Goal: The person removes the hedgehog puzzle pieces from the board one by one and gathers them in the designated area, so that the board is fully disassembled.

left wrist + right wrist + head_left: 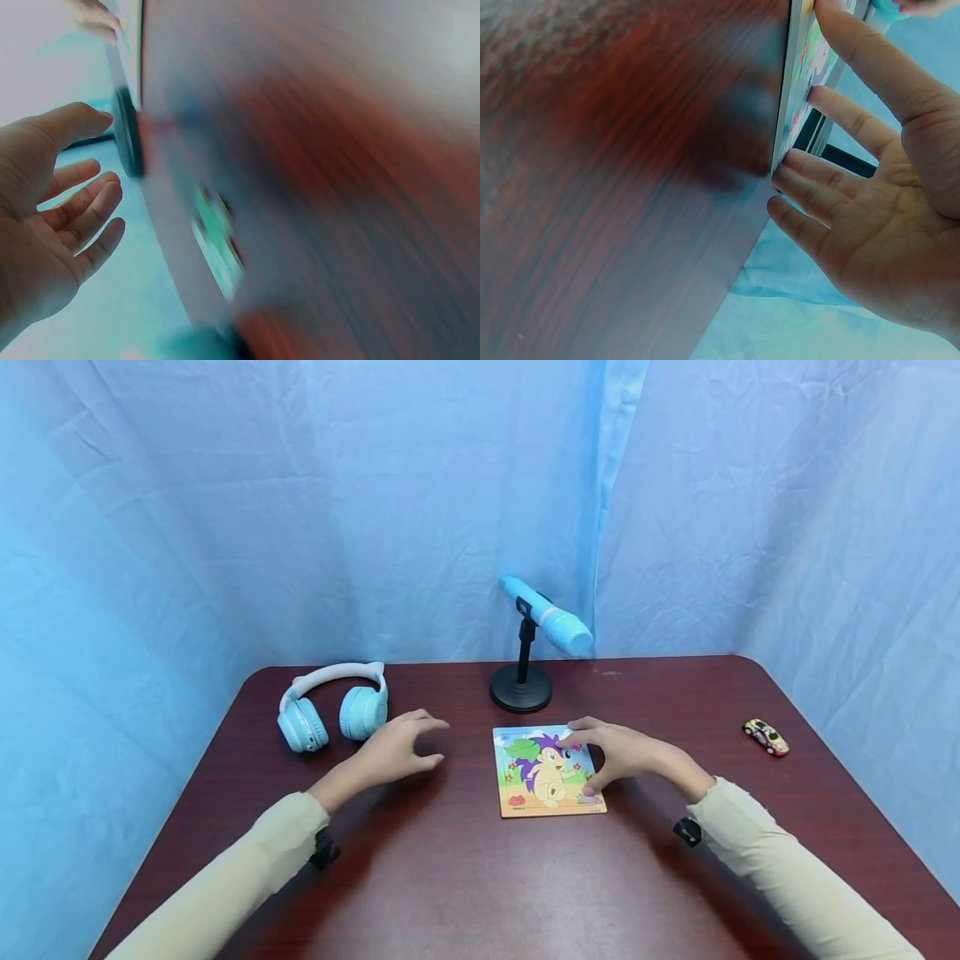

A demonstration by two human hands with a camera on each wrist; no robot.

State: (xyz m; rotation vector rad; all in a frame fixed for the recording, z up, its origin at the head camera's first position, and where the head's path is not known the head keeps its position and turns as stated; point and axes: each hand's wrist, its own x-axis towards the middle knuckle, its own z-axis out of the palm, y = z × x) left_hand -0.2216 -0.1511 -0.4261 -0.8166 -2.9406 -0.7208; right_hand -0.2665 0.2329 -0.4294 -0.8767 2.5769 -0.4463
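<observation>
A square picture puzzle board (pixel 525 772) with a purple-haired hedgehog lies flat on the table. My right hand (pixel 618 752) reaches over its right side, thumb and fingertips touching the picture and its edge. Seen from the right wrist, the fingers of that hand (pixel 877 172) are spread and fairly straight along the board's edge (pixel 786 97). To the left, my left hand (pixel 397 747) hovers over the table, holding nothing, thumb and fingers apart. Light blue headphones (pixel 363 713) with a white band sit just beyond it.
Behind the board stands a blue microphone (pixel 564 628) on a black round base (pixel 521 689). A small toy car (pixel 766 737) is at the far right of the brown table (pixel 450 885). Blue curtains hang around. The left wrist view shows a blurred green-and-white thing (pixel 217 236).
</observation>
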